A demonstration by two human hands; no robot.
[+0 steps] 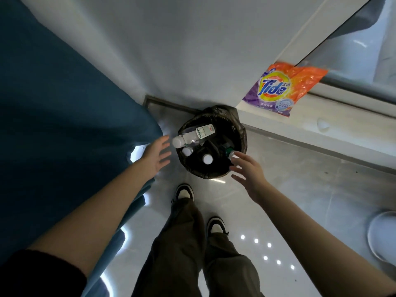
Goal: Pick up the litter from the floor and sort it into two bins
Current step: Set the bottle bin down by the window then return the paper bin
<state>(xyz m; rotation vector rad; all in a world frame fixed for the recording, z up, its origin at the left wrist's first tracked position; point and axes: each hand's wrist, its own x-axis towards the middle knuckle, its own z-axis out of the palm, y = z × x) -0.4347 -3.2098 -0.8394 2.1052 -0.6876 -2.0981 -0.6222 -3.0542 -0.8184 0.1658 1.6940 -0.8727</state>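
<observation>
Head view: left hand (157, 156) and right hand (246, 170), grips apart, flank the bin (243, 136), its bottles (196, 133) partly hidden.

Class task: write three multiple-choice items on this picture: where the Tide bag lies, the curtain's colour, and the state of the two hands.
1. The Tide bag lies: A in the bin; B on the white ledge; C in the right hand.
2. The curtain is: A red; B blue; C yellow.
3. The left hand and right hand are: A both open, holding nothing; B both fists; C both gripping the bin.
Key: 1 B, it rests on the ledge beyond the bin; 2 B, dark blue cloth at left; 3 A, the fingers of both are spread beside the bin.
</observation>
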